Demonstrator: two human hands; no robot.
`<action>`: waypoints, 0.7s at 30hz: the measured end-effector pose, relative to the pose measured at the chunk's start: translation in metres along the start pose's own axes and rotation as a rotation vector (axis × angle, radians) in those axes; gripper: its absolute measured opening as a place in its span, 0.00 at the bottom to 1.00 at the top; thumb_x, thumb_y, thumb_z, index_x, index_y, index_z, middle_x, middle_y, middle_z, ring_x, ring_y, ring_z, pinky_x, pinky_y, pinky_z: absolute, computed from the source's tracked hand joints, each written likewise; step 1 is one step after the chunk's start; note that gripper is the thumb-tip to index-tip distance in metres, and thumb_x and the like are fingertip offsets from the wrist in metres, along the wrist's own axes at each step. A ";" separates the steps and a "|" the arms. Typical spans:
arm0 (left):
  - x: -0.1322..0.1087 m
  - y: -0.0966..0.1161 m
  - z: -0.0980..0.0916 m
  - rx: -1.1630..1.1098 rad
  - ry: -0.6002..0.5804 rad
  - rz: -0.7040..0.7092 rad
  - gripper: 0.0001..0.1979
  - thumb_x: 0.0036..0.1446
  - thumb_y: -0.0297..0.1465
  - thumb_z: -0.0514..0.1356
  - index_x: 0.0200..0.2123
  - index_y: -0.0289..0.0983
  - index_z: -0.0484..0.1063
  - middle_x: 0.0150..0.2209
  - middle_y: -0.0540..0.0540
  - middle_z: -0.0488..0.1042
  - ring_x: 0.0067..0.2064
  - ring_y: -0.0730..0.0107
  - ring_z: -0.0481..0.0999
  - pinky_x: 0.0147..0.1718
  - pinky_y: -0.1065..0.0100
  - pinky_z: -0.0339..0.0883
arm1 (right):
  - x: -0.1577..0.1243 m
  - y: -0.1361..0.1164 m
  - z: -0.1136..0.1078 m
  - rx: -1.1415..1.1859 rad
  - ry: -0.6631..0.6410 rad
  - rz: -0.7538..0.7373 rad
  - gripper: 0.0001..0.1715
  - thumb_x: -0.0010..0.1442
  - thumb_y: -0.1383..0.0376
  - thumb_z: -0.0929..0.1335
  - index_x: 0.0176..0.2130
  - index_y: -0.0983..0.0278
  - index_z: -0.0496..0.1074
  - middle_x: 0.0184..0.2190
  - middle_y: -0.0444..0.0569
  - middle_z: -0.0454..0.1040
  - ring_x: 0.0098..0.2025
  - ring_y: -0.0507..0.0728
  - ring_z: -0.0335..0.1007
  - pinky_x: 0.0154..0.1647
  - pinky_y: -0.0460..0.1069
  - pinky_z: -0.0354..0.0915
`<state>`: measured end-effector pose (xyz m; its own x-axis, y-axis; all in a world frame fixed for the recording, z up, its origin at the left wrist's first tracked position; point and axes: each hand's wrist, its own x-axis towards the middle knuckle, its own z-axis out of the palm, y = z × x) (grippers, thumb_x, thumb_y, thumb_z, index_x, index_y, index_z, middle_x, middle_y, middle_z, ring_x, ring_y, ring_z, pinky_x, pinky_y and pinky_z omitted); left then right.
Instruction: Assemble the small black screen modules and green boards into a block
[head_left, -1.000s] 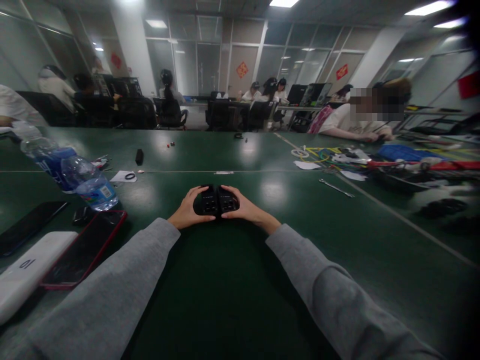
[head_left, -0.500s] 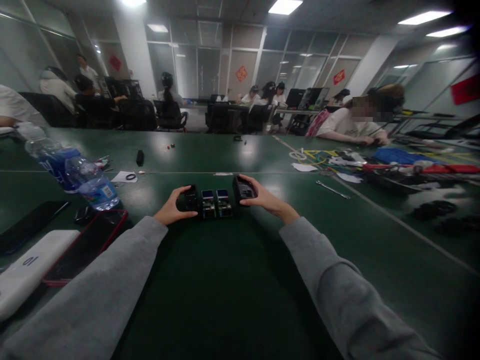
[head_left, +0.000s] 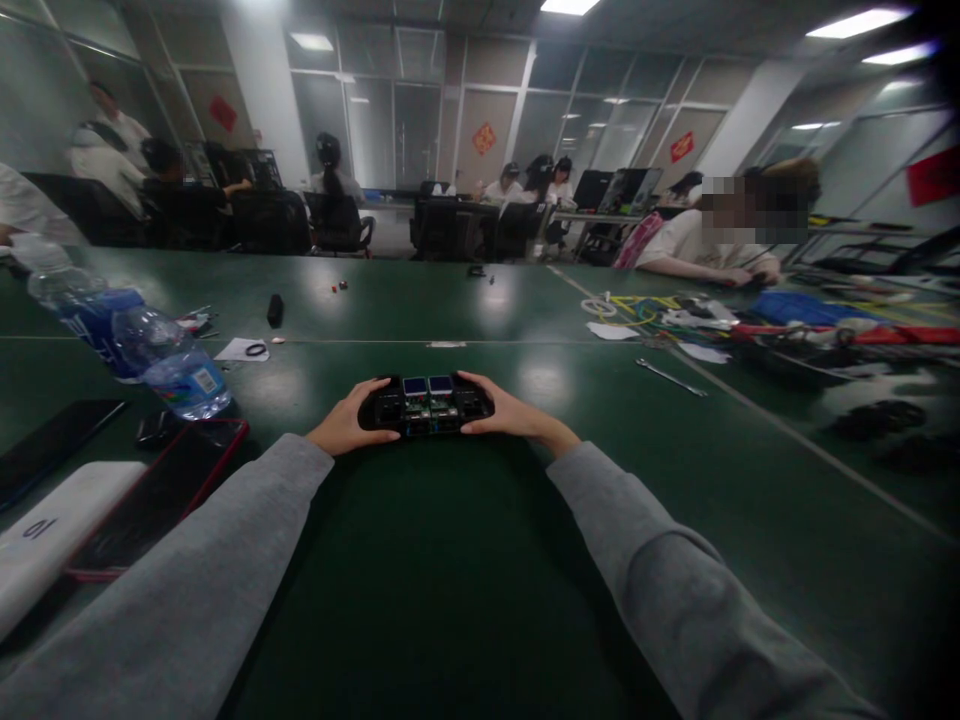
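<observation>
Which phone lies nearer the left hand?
The red-edged phone, beside the white power bank; the plain black phone lies farther left, away from the left hand.

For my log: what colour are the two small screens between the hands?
Blue; the small screens on the device show best in the head view.

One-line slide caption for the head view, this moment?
Left hand and right hand grip the left shell and right shell flanking two blue-screened circuit modules on a green table.
</observation>
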<state>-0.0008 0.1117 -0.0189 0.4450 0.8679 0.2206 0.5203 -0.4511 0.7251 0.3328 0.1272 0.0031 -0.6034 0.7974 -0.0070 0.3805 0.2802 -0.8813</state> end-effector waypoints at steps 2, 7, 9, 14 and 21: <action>0.000 0.001 0.000 0.000 -0.008 -0.002 0.46 0.44 0.41 0.67 0.63 0.46 0.48 0.64 0.39 0.54 0.63 0.47 0.56 0.60 0.43 0.50 | 0.001 0.001 0.002 -0.017 0.010 -0.015 0.58 0.47 0.54 0.75 0.65 0.51 0.43 0.64 0.51 0.45 0.64 0.64 0.46 0.63 0.63 0.49; 0.000 0.001 0.002 0.027 0.004 0.021 0.47 0.44 0.43 0.66 0.64 0.43 0.47 0.63 0.36 0.54 0.63 0.46 0.56 0.59 0.41 0.50 | 0.003 0.003 0.006 -0.120 0.040 -0.017 0.60 0.44 0.52 0.76 0.65 0.49 0.43 0.66 0.50 0.37 0.66 0.70 0.36 0.64 0.67 0.43; 0.000 0.001 0.002 0.054 0.026 0.041 0.49 0.42 0.44 0.67 0.64 0.42 0.47 0.64 0.35 0.52 0.64 0.45 0.54 0.59 0.41 0.50 | 0.003 0.000 0.008 -0.169 0.048 -0.005 0.63 0.42 0.51 0.77 0.65 0.48 0.41 0.66 0.49 0.32 0.67 0.72 0.28 0.64 0.69 0.39; -0.001 0.000 0.002 0.127 0.039 0.072 0.54 0.39 0.46 0.68 0.65 0.42 0.44 0.65 0.35 0.48 0.65 0.42 0.49 0.59 0.39 0.48 | 0.003 -0.011 0.015 -0.209 0.068 0.003 0.65 0.41 0.50 0.77 0.65 0.47 0.40 0.66 0.47 0.26 0.67 0.72 0.23 0.64 0.70 0.38; -0.004 0.015 0.010 0.310 0.058 0.096 0.54 0.38 0.52 0.67 0.65 0.46 0.45 0.67 0.37 0.39 0.66 0.38 0.42 0.59 0.36 0.40 | 0.006 -0.008 0.022 -0.220 0.105 -0.060 0.61 0.43 0.50 0.76 0.65 0.48 0.44 0.66 0.47 0.26 0.67 0.70 0.27 0.65 0.67 0.40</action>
<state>0.0130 0.0995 -0.0151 0.4653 0.8247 0.3214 0.6791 -0.5655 0.4680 0.3109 0.1182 -0.0007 -0.5580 0.8236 0.1013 0.4965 0.4292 -0.7545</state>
